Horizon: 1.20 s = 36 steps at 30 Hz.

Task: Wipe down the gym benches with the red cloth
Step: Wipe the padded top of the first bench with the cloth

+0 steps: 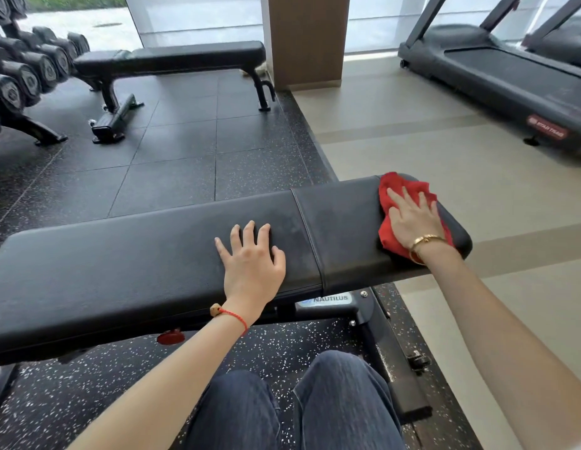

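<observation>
So we've got the near black bench stretched across in front of us, with a second bench way beyond our fingertips, next to the dumbbell rack. Our left hand lies flat on the long pad, fingers spread, gripping nothing. Our right hand presses the red cloth onto the short end pad, fingers splayed, cloth bunched past the fingertips.

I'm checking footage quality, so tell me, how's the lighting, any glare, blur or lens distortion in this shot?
Head view: bright daylight from the windows, which are blown out; soft sheen on the near bench; the red cloth and both hands stay sharp; wide-angle bending curves the bench and the treadmill toward the edges.
</observation>
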{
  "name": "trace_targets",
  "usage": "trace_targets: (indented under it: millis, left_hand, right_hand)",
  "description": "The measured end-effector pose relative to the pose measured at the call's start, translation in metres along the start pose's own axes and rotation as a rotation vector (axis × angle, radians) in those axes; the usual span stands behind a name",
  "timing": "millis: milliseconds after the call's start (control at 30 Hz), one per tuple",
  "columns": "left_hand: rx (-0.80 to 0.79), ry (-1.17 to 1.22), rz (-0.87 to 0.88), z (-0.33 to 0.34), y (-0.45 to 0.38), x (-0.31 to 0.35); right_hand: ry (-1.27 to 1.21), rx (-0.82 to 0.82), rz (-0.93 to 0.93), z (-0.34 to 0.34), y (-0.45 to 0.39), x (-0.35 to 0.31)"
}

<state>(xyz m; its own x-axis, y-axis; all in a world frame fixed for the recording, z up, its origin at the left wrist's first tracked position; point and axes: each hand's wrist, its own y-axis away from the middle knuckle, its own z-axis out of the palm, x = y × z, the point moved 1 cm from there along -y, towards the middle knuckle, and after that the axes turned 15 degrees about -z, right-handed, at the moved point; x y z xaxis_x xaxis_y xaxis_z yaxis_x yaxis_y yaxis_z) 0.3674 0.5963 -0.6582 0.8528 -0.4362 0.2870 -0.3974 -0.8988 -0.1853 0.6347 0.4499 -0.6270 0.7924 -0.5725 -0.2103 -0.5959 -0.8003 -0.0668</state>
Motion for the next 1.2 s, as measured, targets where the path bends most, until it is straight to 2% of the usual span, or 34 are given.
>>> trace_targets:
  millis: [100,333,433,567,633,767,867,1000,1200]
  left_hand:
    - [-0.001,0.004,-0.002,0.0,0.0,0.0]
    - [-0.017,0.039,-0.037,-0.004,0.002,0.004]
    - [0.017,0.132,-0.036,-0.009,0.004,0.001]
    - [0.055,0.318,-0.048,-0.017,0.007,-0.003]
    - [0.055,0.373,-0.058,-0.022,0.009,-0.008]
    - [0.078,0.252,-0.049,-0.028,0.012,-0.032]
    - [0.104,0.187,-0.022,-0.032,0.01,-0.057]
    - [0.092,0.122,0.048,-0.035,0.001,-0.073]
    - [0.102,0.133,0.07,-0.031,0.001,-0.072]
  right_hand:
    - [0.046,-0.036,-0.098,0.005,-0.022,-0.033]
    - [0.007,-0.103,-0.48,0.032,-0.021,-0.155]
    - [-0.014,-0.117,-0.542,0.038,-0.012,-0.176]
    - [-0.077,-0.163,-0.564,0.038,-0.002,-0.181]
    - [-0.199,-0.168,-0.559,0.039,0.009,-0.181]
    - [-0.463,-0.041,-0.507,0.034,0.023,-0.177]
    - [-0.391,0.07,-0.388,0.031,0.028,-0.17]
    - [-0.133,-0.009,-0.157,0.028,0.031,-0.152]
    - [-0.269,0.163,-0.236,0.03,0.038,-0.163]
